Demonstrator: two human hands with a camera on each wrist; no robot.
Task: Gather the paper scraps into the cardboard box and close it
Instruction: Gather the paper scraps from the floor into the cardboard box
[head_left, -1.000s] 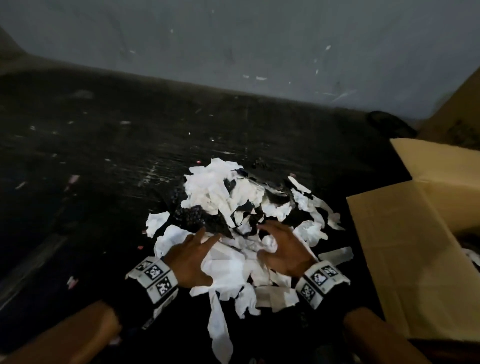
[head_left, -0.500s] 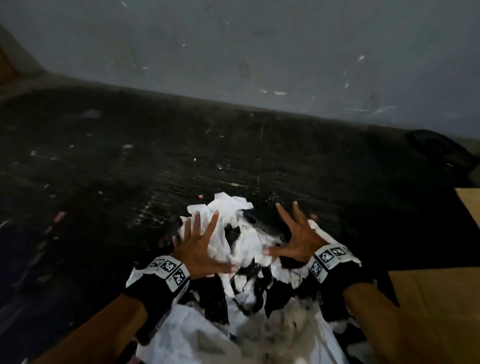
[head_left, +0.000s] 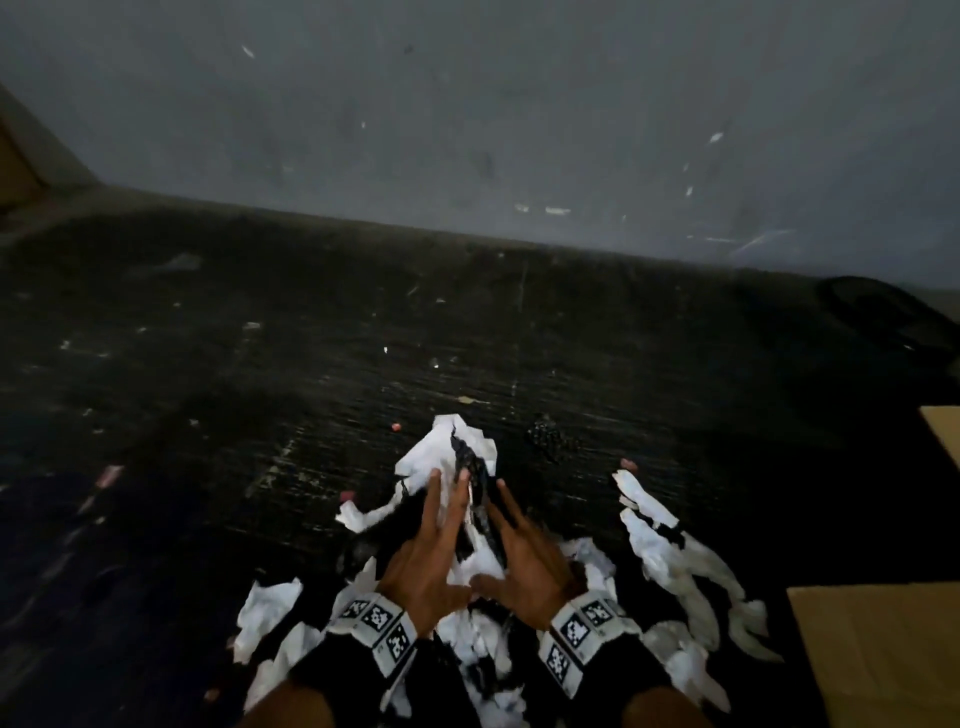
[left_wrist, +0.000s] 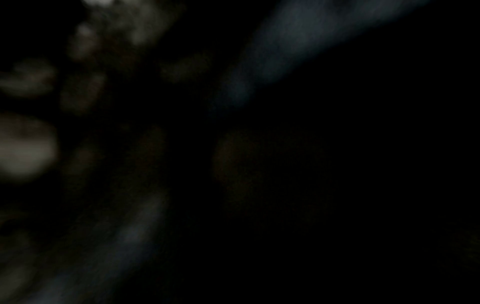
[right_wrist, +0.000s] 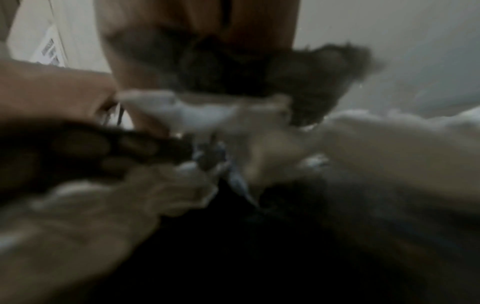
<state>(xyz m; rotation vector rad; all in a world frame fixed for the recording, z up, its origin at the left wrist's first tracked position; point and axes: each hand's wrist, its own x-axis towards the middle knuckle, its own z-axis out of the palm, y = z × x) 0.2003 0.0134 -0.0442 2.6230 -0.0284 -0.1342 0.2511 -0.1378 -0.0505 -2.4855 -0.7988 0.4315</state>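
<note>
My left hand (head_left: 431, 566) and right hand (head_left: 524, 564) press a bunch of scraps (head_left: 452, 457) between straight fingers (head_left: 441, 499); the loose scraps (head_left: 670, 556) and the cardboard box (head_left: 883, 649) at right remain, none boxed.

The paper scraps (head_left: 447, 457) are white, some streaked or backed with black. The floor (head_left: 260, 374) is near-black with fine pale scratch lines and a few pinkish specks. The wall (head_left: 467, 104) is dull grey with white flecks. The cardboard box (head_left: 878, 654) is plain tan. Both wristbands (head_left: 376, 621) are white with black square-pixel markers over black sleeves.
</note>
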